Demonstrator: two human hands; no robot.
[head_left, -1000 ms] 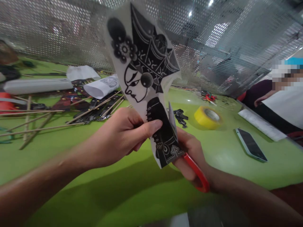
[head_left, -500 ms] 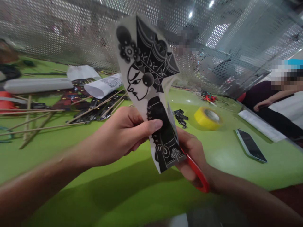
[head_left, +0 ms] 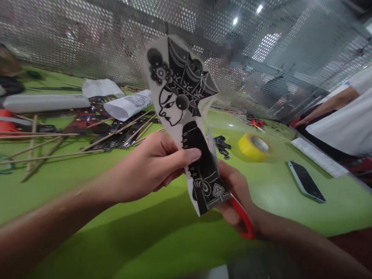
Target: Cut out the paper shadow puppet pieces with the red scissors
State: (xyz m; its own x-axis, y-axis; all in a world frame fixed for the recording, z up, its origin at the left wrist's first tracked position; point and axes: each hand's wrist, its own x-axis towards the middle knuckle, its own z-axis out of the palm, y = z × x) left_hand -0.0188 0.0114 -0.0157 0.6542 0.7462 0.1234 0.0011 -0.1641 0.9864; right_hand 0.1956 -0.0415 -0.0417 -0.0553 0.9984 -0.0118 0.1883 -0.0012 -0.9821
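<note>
A black-and-white printed paper figure (head_left: 199, 141), with a face in profile under an ornate headdress, is held up in front of me. My left hand (head_left: 162, 164) pinches its middle, thumb on the printed side. Behind the lower right part of the paper, my right hand (head_left: 236, 190) is closed on red-handled scissors (head_left: 244, 217). One red loop shows below the fingers; the blades are mostly hidden behind the paper, with a sliver near its right edge. Excess pale paper surrounds the print on the left, and the right edge curls.
On the green table (head_left: 130, 228) are yellow tape (head_left: 251, 147), a phone (head_left: 306, 182), small black cut pieces (head_left: 222, 146) and a white paper roll (head_left: 319, 157). Wooden sticks (head_left: 52, 157) and a curled printed sheet (head_left: 128, 105) lie left. A perforated metal screen (head_left: 101, 46) stands behind; a person in white (head_left: 345, 120) is right.
The paper's top has dropped and tilted slightly, and a thin strip now sticks up at its tip. At right, the person has shifted, showing more white shirt. Both hands keep their holds.
</note>
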